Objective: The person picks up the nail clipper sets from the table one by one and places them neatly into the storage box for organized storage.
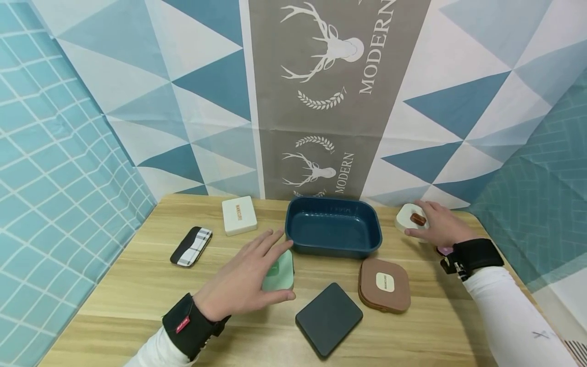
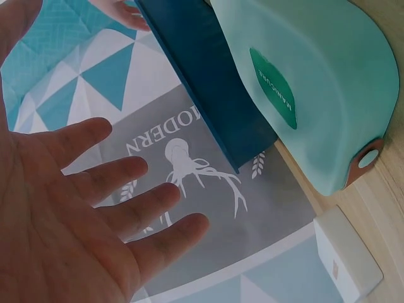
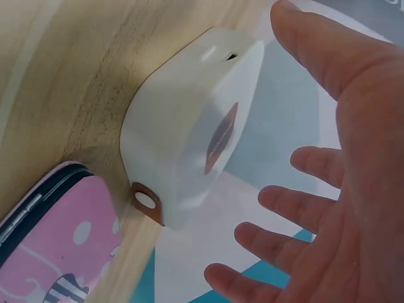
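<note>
My left hand (image 1: 247, 275) hovers with straight, spread fingers over a mint green case (image 1: 281, 271) that lies in front of the dark blue tray (image 1: 332, 244). In the left wrist view a gap shows between the left hand (image 2: 82, 208) and the mint green case (image 2: 315, 95). My right hand (image 1: 435, 224) is spread over a cream case (image 1: 409, 218) with a brown tag at the table's back right. In the right wrist view the right hand (image 3: 334, 189) stays apart from the cream case (image 3: 189, 132). Neither hand holds anything.
A brown case (image 1: 384, 284) and a dark grey square case (image 1: 328, 318) lie near the front. A white box (image 1: 239, 215) and a striped wallet (image 1: 191, 246) sit at the left. A pink case (image 3: 57, 240) lies beside the cream one. Patterned walls surround the table.
</note>
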Motion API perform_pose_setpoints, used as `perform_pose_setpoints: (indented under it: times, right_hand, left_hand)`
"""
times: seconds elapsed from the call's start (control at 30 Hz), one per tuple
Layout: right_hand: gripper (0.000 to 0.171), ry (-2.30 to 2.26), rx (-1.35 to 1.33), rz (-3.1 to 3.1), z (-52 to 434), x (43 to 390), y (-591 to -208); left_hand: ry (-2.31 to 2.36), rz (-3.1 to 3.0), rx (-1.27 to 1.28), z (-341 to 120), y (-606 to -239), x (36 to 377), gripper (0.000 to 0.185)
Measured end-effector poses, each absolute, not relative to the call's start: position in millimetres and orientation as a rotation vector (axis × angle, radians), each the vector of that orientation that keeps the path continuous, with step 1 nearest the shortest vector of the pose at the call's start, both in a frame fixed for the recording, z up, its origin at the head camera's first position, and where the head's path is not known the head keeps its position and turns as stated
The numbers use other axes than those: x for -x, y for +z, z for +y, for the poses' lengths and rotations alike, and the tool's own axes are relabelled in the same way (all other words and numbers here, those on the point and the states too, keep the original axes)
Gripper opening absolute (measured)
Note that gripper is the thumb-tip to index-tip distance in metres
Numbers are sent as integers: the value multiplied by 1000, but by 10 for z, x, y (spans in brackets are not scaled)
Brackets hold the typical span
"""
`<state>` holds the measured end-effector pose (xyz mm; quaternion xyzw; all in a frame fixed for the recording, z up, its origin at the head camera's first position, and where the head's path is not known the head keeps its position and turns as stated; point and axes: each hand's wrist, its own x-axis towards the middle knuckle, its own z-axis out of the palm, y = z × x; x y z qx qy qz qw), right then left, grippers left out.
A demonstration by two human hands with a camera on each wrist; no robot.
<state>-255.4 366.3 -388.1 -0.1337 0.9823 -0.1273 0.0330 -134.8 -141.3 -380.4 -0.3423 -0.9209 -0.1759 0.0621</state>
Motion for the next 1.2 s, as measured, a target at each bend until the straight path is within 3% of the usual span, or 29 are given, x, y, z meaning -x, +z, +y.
perform_pose_setpoints:
  times: [0.73, 1.2]
  right_hand:
    - [111, -389, 350, 2969, 3756, 2779, -3998]
    - [106, -396, 389, 2949, 3794, 2779, -4075]
  left_hand:
    - [-530, -2777, 1046, -1394, -3830, 1339, 100]
    - [-529, -2784, 1046, -1403, -3836, 1336, 99]
